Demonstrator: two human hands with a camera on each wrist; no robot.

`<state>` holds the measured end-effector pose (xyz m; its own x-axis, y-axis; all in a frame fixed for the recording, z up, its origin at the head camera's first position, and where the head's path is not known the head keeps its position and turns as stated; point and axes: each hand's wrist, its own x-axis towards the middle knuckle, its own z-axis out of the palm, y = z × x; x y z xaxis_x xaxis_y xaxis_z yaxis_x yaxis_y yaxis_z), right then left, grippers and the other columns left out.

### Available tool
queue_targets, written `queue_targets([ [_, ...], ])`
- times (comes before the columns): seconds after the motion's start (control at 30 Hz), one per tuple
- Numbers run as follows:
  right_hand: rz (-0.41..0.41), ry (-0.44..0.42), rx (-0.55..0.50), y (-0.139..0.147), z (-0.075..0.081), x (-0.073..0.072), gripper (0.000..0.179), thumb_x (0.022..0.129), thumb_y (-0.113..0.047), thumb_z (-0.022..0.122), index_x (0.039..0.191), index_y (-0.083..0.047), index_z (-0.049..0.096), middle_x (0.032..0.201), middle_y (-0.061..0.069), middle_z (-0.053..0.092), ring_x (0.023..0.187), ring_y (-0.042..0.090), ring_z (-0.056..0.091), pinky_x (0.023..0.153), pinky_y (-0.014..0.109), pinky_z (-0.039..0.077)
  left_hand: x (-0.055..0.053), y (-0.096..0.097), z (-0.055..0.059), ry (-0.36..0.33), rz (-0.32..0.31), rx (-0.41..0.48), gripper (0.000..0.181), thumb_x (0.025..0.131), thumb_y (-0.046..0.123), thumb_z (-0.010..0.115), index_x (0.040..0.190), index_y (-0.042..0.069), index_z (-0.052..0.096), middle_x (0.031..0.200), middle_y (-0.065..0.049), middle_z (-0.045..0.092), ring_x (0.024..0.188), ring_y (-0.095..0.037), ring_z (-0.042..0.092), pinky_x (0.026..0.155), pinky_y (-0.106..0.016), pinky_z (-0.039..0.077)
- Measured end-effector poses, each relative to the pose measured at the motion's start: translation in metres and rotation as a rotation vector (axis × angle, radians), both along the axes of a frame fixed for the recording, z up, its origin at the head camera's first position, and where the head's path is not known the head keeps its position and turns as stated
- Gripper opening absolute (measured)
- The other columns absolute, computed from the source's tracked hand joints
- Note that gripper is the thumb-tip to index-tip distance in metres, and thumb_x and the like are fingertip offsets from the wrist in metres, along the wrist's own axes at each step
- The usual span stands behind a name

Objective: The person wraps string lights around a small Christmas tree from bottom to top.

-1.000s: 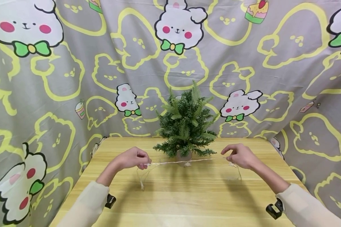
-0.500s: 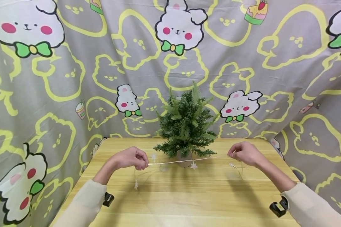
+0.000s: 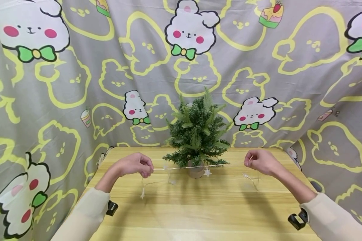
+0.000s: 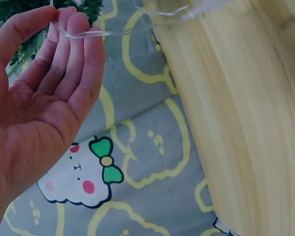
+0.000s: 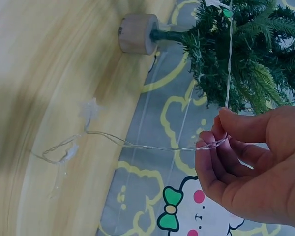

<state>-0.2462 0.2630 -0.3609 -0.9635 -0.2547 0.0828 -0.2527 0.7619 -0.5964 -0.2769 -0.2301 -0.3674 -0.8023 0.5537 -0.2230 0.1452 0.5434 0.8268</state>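
And here we have it — the left hand (image 3: 137,164), at eight o'clock from the bushy green artificial tree (image 3: 199,130), pinching a thin, clear, silvery string (image 3: 181,167) between thumb and fingertip, the grip closed down to the width of the strand. Over at four o'clock from the tree, the right hand (image 3: 260,161) matches it, thumb tip against forefinger on the same string, the other fingers loosely curled with strand running across them. Between the hands the string stretches nearly straight, crossing in front of the round, pale wooden base (image 3: 196,172), a small translucent white star (image 3: 207,172) dangling from it at six o'clock from the tree. Slack hangs from both ends: a second pale star (image 3: 142,193) at six o'clock below the left hand, another loop towards seven o'clock from the right. All this plays out above a light, wood-grained table (image 3: 175,207) — with a grey, rabbit-patterned fabric curtain (image 3: 199,73) filling twelve o'clock behind.
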Motion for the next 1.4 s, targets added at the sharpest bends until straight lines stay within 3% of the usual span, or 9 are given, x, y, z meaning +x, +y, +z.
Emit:
queue_targets([
  [0.37, -0.022, -0.071, -0.060, 0.005, 0.015, -0.003, 0.008, 0.088, -0.002, 0.060, 0.090, -0.002, 0.068, 0.074, 0.003, 0.062, 0.068, 0.017, 0.053, 0.060, 0.028, 0.044, 0.001, -0.006, -0.003, -0.018, -0.032, -0.044, 0.011, 0.094, 0.010, 0.062, 0.092, -0.001, 0.065, 0.093, -0.014, 0.071, 0.087, -0.025, 0.069, 0.082, -0.034, 0.058],
  [0.67, -0.023, -0.234, -0.154, 0.024, 0.023, -0.007, 0.015, 0.092, -0.007, 0.063, 0.103, 0.004, 0.066, 0.083, 0.007, 0.066, 0.078, 0.021, 0.062, 0.072, 0.032, 0.055, -0.001, -0.023, 0.000, 0.027, 0.019, 0.006, 0.013, 0.096, 0.009, 0.061, 0.098, -0.004, 0.062, 0.099, -0.022, 0.071, 0.093, -0.033, 0.071, 0.087, -0.041, 0.058],
  [1.03, 0.080, -0.451, -0.388, 0.042, 0.026, -0.017, 0.021, 0.097, -0.010, 0.063, 0.110, 0.007, 0.061, 0.091, 0.011, 0.066, 0.084, 0.020, 0.067, 0.080, 0.031, 0.059, -0.001, -0.026, 0.005, 0.146, 0.114, -0.055, 0.011, 0.092, 0.014, 0.064, 0.096, 0.004, 0.065, 0.092, -0.009, 0.073, 0.095, -0.025, 0.068, 0.092, -0.045, 0.051],
  [1.23, 0.101, -0.496, -0.423, 0.051, 0.029, -0.019, 0.015, 0.098, -0.008, 0.062, 0.107, 0.003, 0.063, 0.092, 0.011, 0.067, 0.084, 0.019, 0.068, 0.081, 0.032, 0.060, -0.004, -0.027, 0.005, 0.186, 0.126, -0.057, 0.012, 0.097, 0.017, 0.063, 0.094, 0.006, 0.066, 0.103, -0.014, 0.073, 0.099, -0.022, 0.068, 0.090, -0.038, 0.050],
  [1.4, 0.067, -0.483, -0.416, 0.057, 0.033, -0.021, 0.015, 0.098, -0.009, 0.062, 0.108, 0.002, 0.063, 0.092, 0.008, 0.068, 0.084, 0.016, 0.069, 0.081, 0.031, 0.060, -0.004, -0.029, 0.005, 0.157, 0.128, -0.026, 0.011, 0.096, 0.013, 0.062, 0.096, 0.002, 0.063, 0.100, -0.014, 0.074, 0.096, -0.025, 0.070, 0.088, -0.036, 0.054],
])
